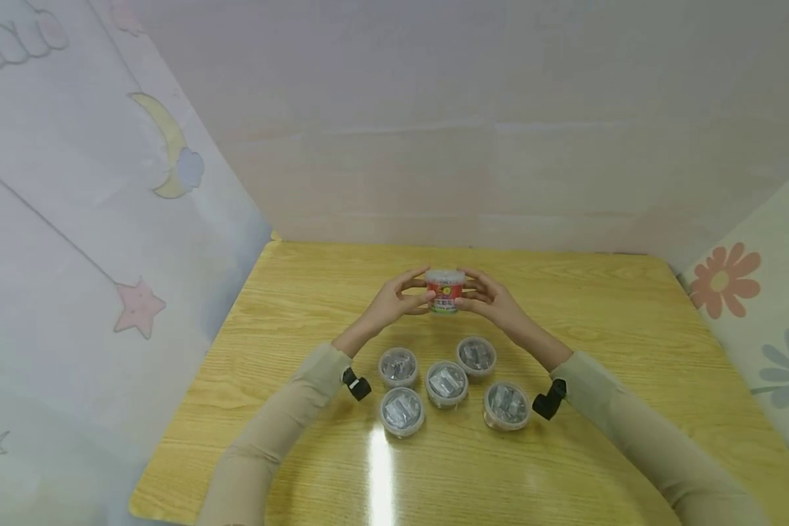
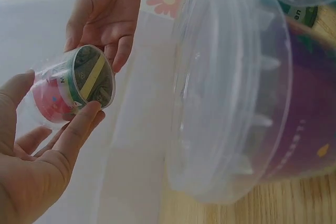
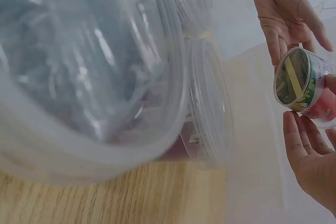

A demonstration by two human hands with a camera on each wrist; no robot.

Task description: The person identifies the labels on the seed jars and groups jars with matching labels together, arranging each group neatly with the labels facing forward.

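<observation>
A small clear plastic tub [image 1: 445,291] with a red printed label and a translucent lid is held upright above the back part of the table. My left hand [image 1: 396,298] grips its left side, and my right hand [image 1: 493,299] grips the right side, thumbs toward me. From the left wrist view, the same tub [image 2: 55,95] shows its round base, crossed by a yellow strip. The base of the tub [image 3: 294,77] also faces the right wrist camera. Below the hands stand several similar lidded tubs [image 1: 446,383], with silvery wrapped packets visible through their lids.
A wooden table [image 1: 289,314] carries all the tubs. Pale walls surround it, with a moon-and-star print on the left and flowers [image 1: 723,280] on the right. Close to the left wrist camera stands a purple-labelled tub [image 2: 304,103].
</observation>
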